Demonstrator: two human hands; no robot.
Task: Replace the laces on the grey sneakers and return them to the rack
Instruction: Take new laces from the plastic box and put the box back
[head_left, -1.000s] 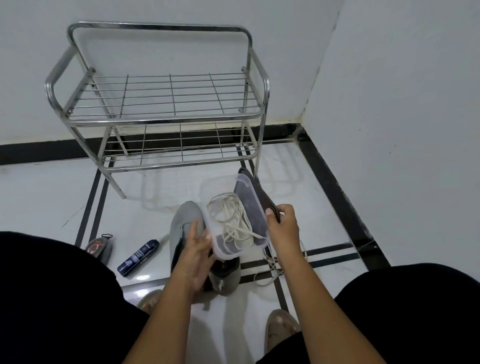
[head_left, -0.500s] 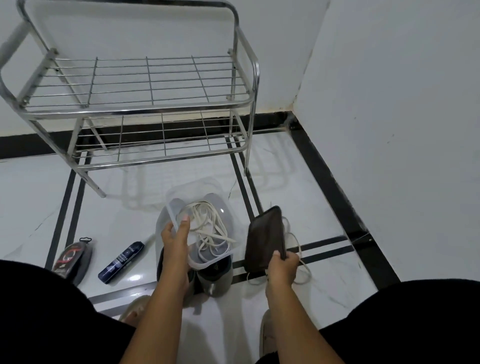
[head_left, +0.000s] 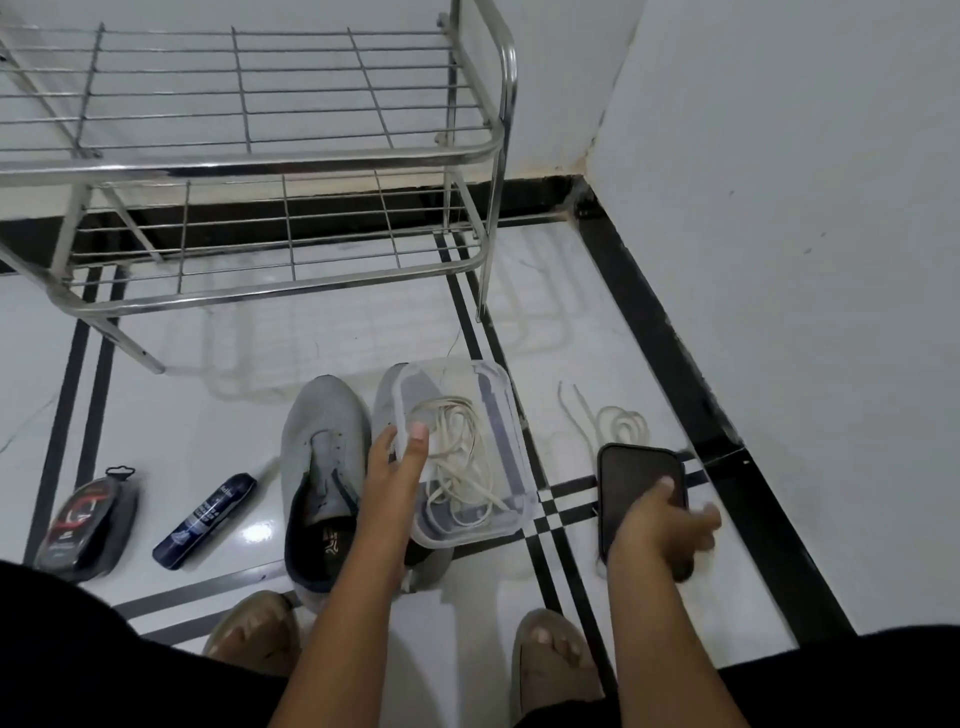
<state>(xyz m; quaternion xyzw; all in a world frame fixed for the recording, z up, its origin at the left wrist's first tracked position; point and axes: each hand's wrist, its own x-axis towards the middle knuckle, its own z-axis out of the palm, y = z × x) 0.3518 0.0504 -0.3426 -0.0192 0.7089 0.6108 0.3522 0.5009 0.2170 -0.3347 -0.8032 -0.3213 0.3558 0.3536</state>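
Where white floor (head_left: 649, 649) meets wall (head_left: 805, 208), rack (head_left: 498, 145)

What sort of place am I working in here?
Probably a home entryway or room corner: a bare steel shoe rack stands against white walls on a glossy tiled floor, with grey sneakers in front of it.

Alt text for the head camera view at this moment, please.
The left hand holds a clear container of white laces over two grey sneakers; the right hand grips a dark phone near the floor, with a steel rack behind.
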